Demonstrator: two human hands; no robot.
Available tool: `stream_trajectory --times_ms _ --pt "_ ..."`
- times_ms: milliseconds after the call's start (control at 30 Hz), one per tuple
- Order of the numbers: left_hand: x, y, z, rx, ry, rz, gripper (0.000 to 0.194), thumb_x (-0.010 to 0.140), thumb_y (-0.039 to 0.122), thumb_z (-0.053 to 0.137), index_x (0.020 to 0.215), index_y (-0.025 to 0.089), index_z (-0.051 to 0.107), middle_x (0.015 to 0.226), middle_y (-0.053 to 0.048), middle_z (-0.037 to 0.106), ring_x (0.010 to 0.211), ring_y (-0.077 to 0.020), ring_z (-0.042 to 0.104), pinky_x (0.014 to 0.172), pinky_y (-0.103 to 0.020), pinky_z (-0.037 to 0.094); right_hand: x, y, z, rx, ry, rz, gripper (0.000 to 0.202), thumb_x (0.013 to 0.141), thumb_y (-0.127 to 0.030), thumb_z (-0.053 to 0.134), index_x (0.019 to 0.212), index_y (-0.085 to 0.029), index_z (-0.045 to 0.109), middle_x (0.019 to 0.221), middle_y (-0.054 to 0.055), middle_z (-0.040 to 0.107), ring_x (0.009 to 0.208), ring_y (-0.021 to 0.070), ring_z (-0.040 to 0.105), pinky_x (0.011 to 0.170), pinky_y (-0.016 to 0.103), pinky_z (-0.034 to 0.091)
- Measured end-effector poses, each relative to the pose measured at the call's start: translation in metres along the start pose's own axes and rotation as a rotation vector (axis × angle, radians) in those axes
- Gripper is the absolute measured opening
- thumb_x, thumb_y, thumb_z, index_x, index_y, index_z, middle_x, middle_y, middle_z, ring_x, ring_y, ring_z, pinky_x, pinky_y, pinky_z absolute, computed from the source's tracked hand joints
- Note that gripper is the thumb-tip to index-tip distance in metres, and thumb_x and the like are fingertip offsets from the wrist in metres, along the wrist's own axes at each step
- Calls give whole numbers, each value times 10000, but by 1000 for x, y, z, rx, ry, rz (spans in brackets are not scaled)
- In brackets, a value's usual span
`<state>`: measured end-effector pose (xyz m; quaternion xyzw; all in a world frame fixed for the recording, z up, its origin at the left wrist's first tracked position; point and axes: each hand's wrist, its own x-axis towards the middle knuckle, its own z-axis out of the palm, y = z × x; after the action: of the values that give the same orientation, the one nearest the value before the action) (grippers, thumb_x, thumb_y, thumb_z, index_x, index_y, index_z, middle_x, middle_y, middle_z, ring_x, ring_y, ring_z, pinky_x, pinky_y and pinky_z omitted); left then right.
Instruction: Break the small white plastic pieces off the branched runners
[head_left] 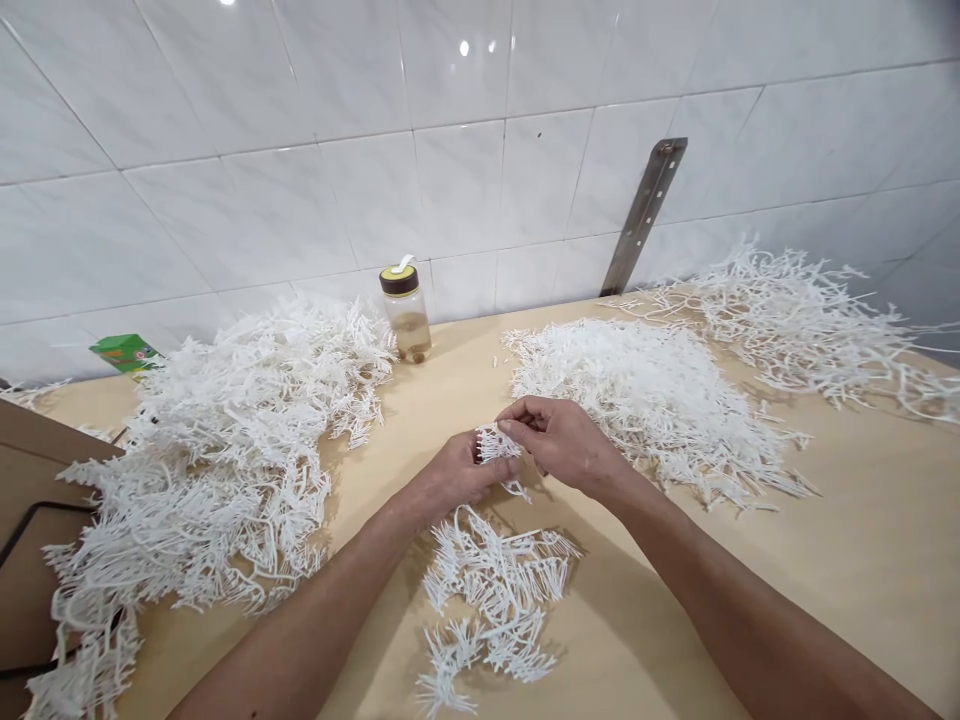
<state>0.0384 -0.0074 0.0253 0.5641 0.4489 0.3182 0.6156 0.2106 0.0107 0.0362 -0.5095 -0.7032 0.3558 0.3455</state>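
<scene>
At the middle of the table, my left hand (455, 468) is closed around a small white branched plastic piece (496, 446), its thin prongs showing between the fingers. My right hand (559, 437) meets it from the right, with thumb and forefinger pinched at the upper end of that same piece. Just below both hands lies a small heap of similar white branched pieces (495, 575). A broad pile of white pieces (637, 385) sits beyond my right hand, and a larger pile (255, 440) spreads to the left of my left hand.
Long white branching strands (802, 315) lie at the back right. A clear bottle (410, 325) with brown liquid and a yellow-black lid stands near the tiled wall (457, 185). A metal bracket (645, 215) rises against the wall. A green box (124, 352) and a brown panel (37, 465) are at left.
</scene>
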Motion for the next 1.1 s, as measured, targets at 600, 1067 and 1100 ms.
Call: stream_trajectory --times_ms 600,1067,1100 --pt "15 -20 -13 -325 140 89 361 684 406 822 784 161 576 611 14 605 508 -77 514 513 -195 385 8 16 -1 127 112 141 165 832 -311 611 850 -179 708 686 5 672 420 104 578 409 213 463" --pt "13 -20 -5 -336 167 108 413 650 418 856 823 157 587 641 22 617 553 -96 560 567 -226 430 4 16 15 -64 246 -79 177 856 -285 552 875 -196 703 792 31 734 688 179 653 658 293 492" --pt "14 -21 -5 -312 203 106 412 634 409 863 798 160 580 602 32 601 520 -91 540 539 -220 413 4 17 14 -75 263 -84 177 855 -288 554 879 -196 703 792 32 732 684 179 650 656 294 490"
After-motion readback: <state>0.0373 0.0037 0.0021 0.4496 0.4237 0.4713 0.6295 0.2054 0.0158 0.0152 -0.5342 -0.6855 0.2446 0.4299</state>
